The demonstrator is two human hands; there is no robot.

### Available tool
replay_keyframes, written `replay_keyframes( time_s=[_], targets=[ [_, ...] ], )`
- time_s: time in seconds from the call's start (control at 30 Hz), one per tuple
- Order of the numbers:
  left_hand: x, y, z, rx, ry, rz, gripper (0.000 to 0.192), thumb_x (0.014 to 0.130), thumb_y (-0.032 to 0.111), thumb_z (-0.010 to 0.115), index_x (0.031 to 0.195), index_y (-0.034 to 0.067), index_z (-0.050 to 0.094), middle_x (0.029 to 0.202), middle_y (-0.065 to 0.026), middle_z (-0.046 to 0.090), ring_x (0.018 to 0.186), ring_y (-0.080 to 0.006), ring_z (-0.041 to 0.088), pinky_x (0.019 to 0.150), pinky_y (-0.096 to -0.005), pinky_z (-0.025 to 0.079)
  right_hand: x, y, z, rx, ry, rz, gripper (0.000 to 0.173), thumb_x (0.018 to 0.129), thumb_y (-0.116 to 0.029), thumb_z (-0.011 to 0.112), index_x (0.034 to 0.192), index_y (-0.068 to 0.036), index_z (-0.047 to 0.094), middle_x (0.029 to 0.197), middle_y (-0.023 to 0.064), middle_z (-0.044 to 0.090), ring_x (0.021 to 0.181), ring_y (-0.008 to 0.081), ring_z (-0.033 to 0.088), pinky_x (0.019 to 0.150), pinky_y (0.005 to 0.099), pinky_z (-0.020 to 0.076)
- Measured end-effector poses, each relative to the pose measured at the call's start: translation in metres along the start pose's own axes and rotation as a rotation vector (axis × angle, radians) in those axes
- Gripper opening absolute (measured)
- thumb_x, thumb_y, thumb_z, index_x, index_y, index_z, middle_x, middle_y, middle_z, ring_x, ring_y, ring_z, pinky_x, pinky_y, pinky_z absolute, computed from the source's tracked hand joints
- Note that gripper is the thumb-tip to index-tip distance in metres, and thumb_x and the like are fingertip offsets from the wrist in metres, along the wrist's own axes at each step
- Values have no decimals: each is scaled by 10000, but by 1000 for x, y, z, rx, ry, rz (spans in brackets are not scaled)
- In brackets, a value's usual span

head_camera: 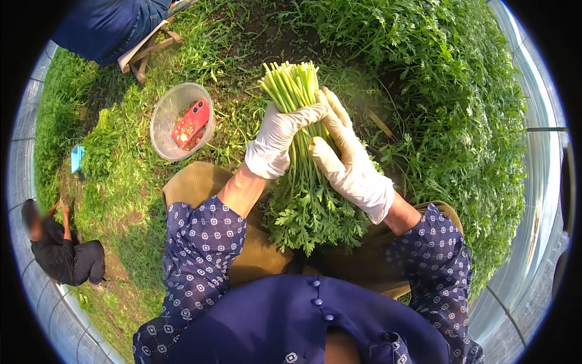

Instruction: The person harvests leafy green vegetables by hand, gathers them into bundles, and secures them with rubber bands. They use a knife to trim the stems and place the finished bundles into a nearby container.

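Observation:
A thick bunch of leafy greens [313, 200], like chrysanthemum greens, is held over my lap. Its pale cut stems point away from me and the lobed leaves hang towards my body. My left hand [279, 136], in a white glove, wraps round the stems from the left, thumb across the front. On the right side, my right hand [348, 159], gloved too, presses along the stems, its upper fingers by the left thumb. The far side of the bunch and some fingertips are hidden.
A clear plastic tub [157, 123] holding a red phone [193, 120] stands on the ground at left. Dense green plants [454, 113] grow on the right. Another person [68, 255] crouches at far left near a blue container [77, 159]. Someone sits on a wooden stool [148, 52] at upper left.

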State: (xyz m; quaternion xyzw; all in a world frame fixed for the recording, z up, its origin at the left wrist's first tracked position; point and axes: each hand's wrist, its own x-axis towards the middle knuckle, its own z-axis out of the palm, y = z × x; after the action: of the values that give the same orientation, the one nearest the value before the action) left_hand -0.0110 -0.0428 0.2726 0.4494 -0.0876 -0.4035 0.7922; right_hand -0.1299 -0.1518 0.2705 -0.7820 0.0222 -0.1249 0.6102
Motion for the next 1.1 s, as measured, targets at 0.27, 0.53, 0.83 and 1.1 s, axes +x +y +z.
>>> replay_keyframes(
  time_s=[0.27, 0.53, 0.83, 1.1],
  targets=[
    [0, -1, -2, 41, 40, 34, 250, 878, 68, 667, 1123, 35, 626, 952, -24, 670, 842, -126, 655, 766, -287, 550, 15, -25, -10, 426, 167, 263, 555, 1068, -455, 387, 1428, -51, 512, 1489, 112, 470, 1370, 207, 429, 1147, 366, 314],
    [8, -4, 1, 91, 219, 117, 142, 828, 31, 735, 946, 40, 656, 834, 9, 653, 722, -99, 628, 645, -268, 516, 22, -16, -4, -600, 213, -227, 210, 752, -115, 834, 886, -98, 674, 828, 25, 616, 772, 198, 585, 711, 317, 478],
    [10, -17, 3, 233, 304, 262, 159, 843, 39, 726, 994, 30, 676, 870, -13, 675, 729, -112, 635, 654, -266, 511, 26, -15, 1, -467, 166, -46, 139, 804, -151, 760, 803, -77, 642, 735, 90, 643, 660, 290, 641, 613, 404, 507],
    [24, -5, -21, 174, 395, 343, 214, 821, 44, 748, 1018, 47, 665, 872, -31, 677, 735, -134, 655, 672, -288, 534, 37, -33, -59, 133, 453, 246, 96, 939, -80, 678, 864, -58, 623, 758, -70, 566, 672, 16, 464, 612, 181, 410]
  ],
)
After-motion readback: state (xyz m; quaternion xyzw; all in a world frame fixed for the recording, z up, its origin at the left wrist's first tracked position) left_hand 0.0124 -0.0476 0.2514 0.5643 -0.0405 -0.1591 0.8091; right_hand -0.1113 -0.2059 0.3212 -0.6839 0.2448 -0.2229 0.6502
